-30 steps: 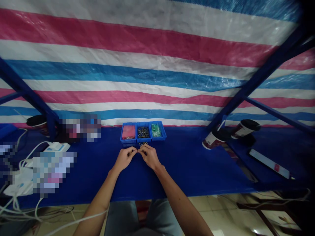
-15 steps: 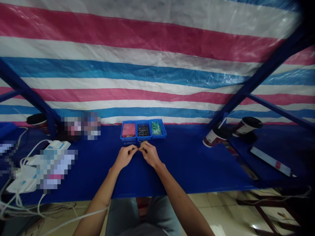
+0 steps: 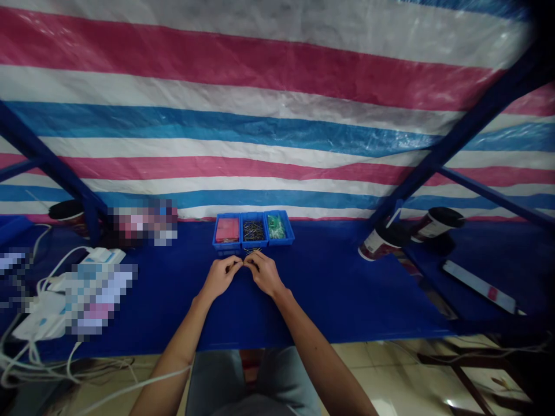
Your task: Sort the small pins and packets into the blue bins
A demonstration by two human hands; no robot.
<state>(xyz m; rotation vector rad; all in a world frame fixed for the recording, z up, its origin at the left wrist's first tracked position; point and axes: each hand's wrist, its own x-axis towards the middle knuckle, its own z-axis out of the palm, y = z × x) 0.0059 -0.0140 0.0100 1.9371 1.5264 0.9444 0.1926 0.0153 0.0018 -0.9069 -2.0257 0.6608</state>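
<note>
My left hand (image 3: 220, 276) and my right hand (image 3: 263, 271) meet fingertip to fingertip over the blue table (image 3: 347, 294). Both are closed in a pinch, and whatever lies between the fingers is too small to make out. Just beyond them stand three joined blue bins: the left bin holds red pieces (image 3: 228, 230), the middle one dark, thin metal pieces (image 3: 254, 231), the right one green-and-clear pieces (image 3: 276, 226). A few thin metal pieces (image 3: 252, 251) lie on the table between the middle bin and my right hand.
At the left lie a white power strip (image 3: 41, 318) and tangled white cables (image 3: 32, 352). To the right are two dark-lidded cups (image 3: 377, 244) and a long pale box (image 3: 479, 287). Blue metal frame bars slope at both sides before a striped tarp (image 3: 277, 133).
</note>
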